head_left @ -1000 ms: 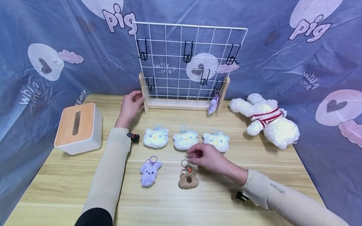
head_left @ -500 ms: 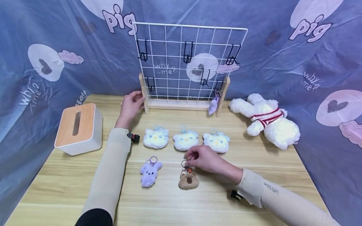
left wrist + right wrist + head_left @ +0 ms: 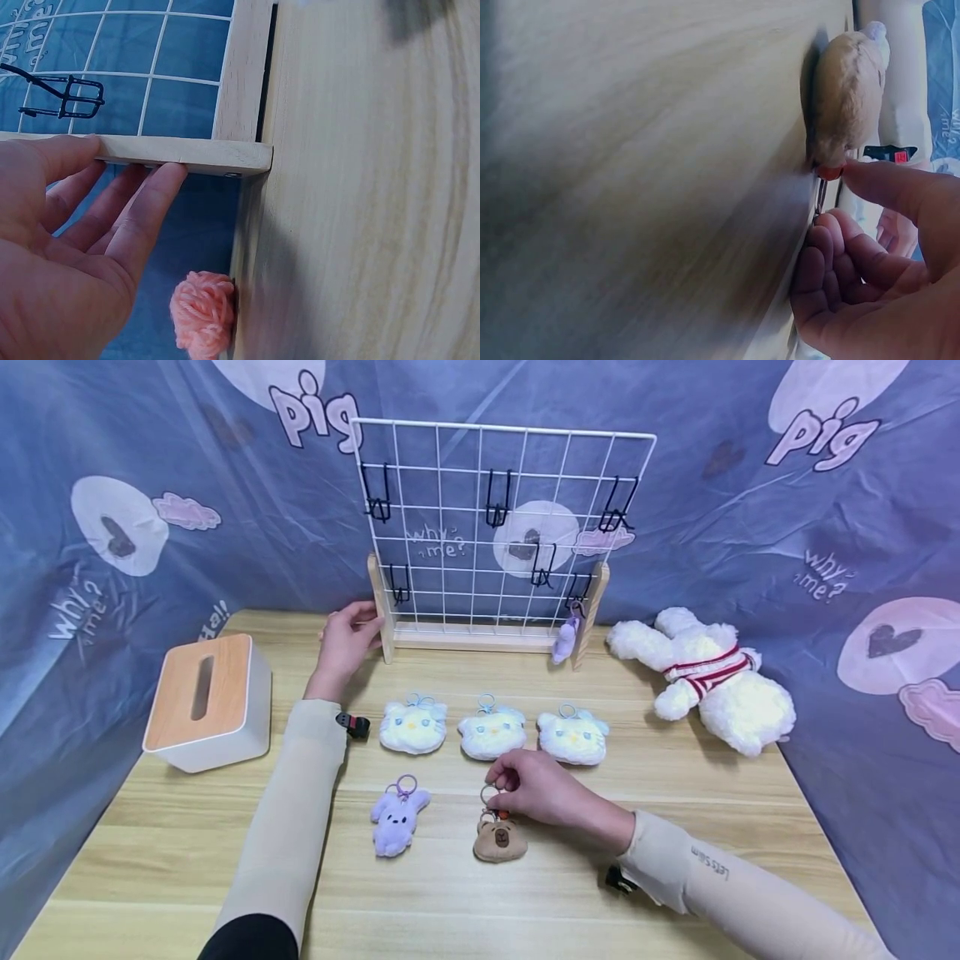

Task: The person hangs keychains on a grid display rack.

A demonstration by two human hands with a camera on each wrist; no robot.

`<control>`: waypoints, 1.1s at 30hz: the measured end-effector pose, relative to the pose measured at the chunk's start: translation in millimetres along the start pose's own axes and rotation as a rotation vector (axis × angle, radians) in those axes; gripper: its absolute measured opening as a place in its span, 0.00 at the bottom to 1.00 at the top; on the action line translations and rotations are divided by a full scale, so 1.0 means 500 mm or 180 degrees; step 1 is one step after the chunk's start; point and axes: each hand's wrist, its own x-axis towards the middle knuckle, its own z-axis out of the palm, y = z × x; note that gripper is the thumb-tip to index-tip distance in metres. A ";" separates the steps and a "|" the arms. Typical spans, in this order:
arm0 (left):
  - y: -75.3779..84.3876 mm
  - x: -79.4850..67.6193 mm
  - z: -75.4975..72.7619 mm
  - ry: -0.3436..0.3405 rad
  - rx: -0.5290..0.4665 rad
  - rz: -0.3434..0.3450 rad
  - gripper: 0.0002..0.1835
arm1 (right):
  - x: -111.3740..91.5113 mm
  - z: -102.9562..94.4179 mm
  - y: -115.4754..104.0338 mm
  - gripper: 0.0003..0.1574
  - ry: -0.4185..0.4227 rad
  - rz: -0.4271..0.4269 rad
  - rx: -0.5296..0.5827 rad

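My left hand (image 3: 347, 639) grips the wooden side post (image 3: 195, 154) of a white wire grid rack (image 3: 480, 508), thumb on one side and fingers on the other. My right hand (image 3: 546, 787) is at a brown capybara plush keychain (image 3: 500, 842) lying on the table. In the right wrist view its thumb tip is at the orange charm (image 3: 829, 172), while the curled fingers rest near the metal ring, a gap between thumb and fingers. A lilac plush keychain (image 3: 395, 824) lies to the left. Behind are three white cat-face plush keychains (image 3: 413, 727) in a row.
Several black hooks (image 3: 498, 502) sit on the grid; one carries a small lilac plush (image 3: 565, 639). A tissue box (image 3: 206, 702) stands at left, a white plush toy (image 3: 705, 681) lies at right. A pink yarn ball (image 3: 201, 311) lies beyond the post.
My right hand has moved slightly left and down, its fingertips now over the capybara keychain's ring and charm. The left hand has stayed on the rack post.
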 end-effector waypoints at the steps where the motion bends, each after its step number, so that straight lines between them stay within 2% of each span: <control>1: -0.001 0.001 0.000 0.0003 -0.0005 0.0006 0.24 | 0.000 0.001 -0.001 0.14 0.0008 -0.0003 -0.0028; 9: 0.003 -0.001 0.001 -0.0003 0.0000 0.0003 0.24 | 0.002 0.007 -0.008 0.16 0.0039 -0.0009 -0.0145; 12: 0.004 0.000 0.000 -0.0002 0.0013 0.0008 0.24 | 0.006 0.011 -0.001 0.16 0.0092 -0.0087 -0.0128; 19: 0.002 0.002 -0.002 0.0003 0.0031 -0.0011 0.25 | 0.039 0.054 0.088 0.17 0.0163 -0.0184 -0.0312; 23: 0.000 0.002 -0.002 0.0015 0.0021 0.0012 0.25 | 0.047 0.063 0.105 0.18 0.0163 -0.0155 -0.0373; 32: -0.003 0.003 0.000 0.0007 -0.0036 0.0025 0.24 | 0.034 0.054 0.088 0.21 0.0116 -0.0275 -0.0233; 33: -0.003 0.002 0.001 0.0004 -0.0042 0.0026 0.24 | 0.029 0.047 0.074 0.20 0.0080 -0.0269 -0.0208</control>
